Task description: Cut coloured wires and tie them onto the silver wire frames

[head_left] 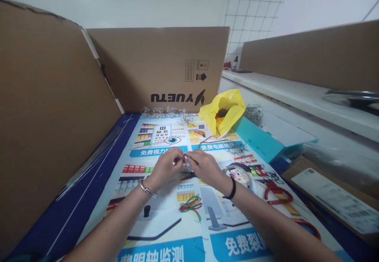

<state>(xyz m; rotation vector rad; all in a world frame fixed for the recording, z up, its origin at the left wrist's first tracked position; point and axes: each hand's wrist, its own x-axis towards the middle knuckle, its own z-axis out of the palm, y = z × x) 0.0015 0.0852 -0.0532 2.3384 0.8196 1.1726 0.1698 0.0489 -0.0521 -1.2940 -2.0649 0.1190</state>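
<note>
My left hand (166, 165) and my right hand (204, 166) meet above the middle of a printed poster (166, 246) on the table. Both are closed in a pinch on a small, thin silvery piece (186, 159) held between their fingertips; I cannot make out what it is. A silver bangle sits on my left wrist and a black band on my right. A loose bundle of coloured wires (191, 206) lies on the poster just below my hands.
Cardboard panels (53, 108) wall off the left and back. A yellow plastic bag (225, 110) and a teal box (260, 141) sit at the right rear, with grey wire tangles (253, 114) nearby. Red wire loops (278, 193) and a labelled carton (334, 199) lie right.
</note>
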